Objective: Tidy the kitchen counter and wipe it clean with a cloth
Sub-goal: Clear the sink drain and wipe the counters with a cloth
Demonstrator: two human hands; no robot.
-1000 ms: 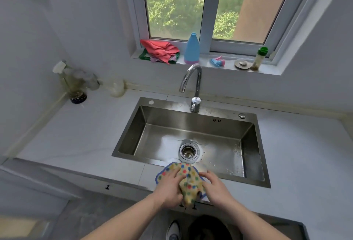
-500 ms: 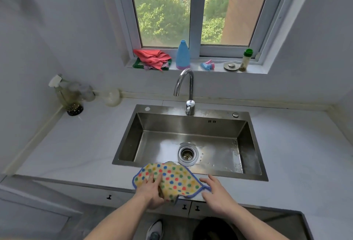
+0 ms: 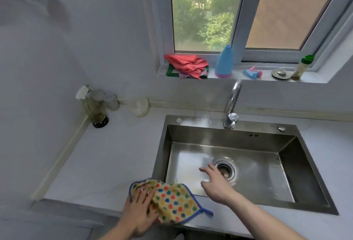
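Right hand (image 3: 215,184) lifted off cloth (image 3: 172,201).

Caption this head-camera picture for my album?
Left hand presses a polka-dot cloth on the counter; right hand hovers open over the sink.

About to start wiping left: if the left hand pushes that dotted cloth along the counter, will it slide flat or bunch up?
The dotted cloth looks soft and floppy; it is already rumpled under the left hand, so it will probably bunch unless pressed flat. The counter looks smooth, so it should slide easily. Its corner loop overhangs the front edge and may drag.
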